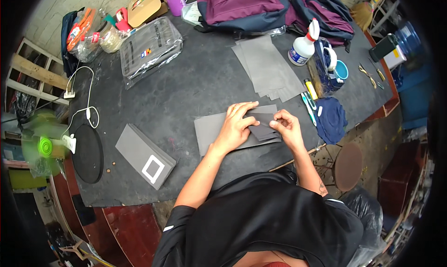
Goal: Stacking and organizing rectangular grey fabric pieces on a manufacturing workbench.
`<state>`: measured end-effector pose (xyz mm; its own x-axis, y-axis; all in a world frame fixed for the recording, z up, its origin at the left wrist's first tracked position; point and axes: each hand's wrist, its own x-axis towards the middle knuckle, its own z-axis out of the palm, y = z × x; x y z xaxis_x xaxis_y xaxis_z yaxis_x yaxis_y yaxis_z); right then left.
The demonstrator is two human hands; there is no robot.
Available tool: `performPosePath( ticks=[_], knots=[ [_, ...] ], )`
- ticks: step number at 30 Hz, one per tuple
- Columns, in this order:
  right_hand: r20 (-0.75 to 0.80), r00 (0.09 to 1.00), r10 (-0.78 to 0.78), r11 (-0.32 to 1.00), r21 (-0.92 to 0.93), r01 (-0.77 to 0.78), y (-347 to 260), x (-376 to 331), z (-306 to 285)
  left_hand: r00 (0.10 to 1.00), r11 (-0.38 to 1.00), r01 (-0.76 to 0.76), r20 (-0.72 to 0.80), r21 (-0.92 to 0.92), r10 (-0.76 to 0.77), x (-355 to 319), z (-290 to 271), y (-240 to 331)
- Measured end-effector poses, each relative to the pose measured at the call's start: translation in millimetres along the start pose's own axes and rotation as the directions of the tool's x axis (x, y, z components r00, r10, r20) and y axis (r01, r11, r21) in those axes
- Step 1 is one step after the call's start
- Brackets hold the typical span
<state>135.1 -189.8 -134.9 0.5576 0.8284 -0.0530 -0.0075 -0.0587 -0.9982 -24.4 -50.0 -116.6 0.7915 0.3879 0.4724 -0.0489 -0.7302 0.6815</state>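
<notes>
Close in front of me lies a stack of large grey sheets (pixel 205 131). Above it, several smaller dark grey sheets (pixel 263 133) are fanned between my hands. My left hand (pixel 234 131) rests over the large stack, its thumb pressed on the left edge of the small sheets and its index finger stretched along their far side. My right hand (pixel 287 128) pinches their right edge between thumb and fingers. To the left, a neat pile of grey rectangular pieces (pixel 139 148) carries a white square frame (pixel 152 169) on its near end.
Loose grey sheets (pixel 267 64) lie farther back, beside a white spray bottle (pixel 301 50). Right of my hands are a toothbrush-like tool (pixel 308 110) and a dark blue cloth (pixel 331 120). Purple backpacks (pixel 247 6), a plastic-wrapped grey bag (pixel 151 48) and a black disc (pixel 88 154) stand around.
</notes>
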Motion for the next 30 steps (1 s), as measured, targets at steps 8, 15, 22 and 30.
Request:
performPosePath(
  ticks=[8, 15, 22, 30],
  knots=[
    [-0.106, 0.994, 0.008, 0.995, 0.101, 0.003, -9, -2, 4, 1.000, 1.000, -0.007, 0.002, -0.019, 0.007, 1, 2, 0],
    [-0.103, 0.993, 0.058, 0.985, 0.168, -0.040, -1, -5, 5, 0.997, 0.999, 0.012, 0.079, 0.050, -0.016, 2, 0, 2],
    [-0.042, 0.999, -0.023, 0.997, 0.070, 0.026, 1, -4, 0, 0.999, 0.998, -0.025, -0.025, 0.056, 0.026, 3, 1, 5],
    [-0.189, 0.982, 0.013, 0.997, 0.071, 0.000, -7, 0, 0, 0.997, 0.994, 0.075, -0.018, -0.083, -0.077, 0, 3, 0]
  ],
)
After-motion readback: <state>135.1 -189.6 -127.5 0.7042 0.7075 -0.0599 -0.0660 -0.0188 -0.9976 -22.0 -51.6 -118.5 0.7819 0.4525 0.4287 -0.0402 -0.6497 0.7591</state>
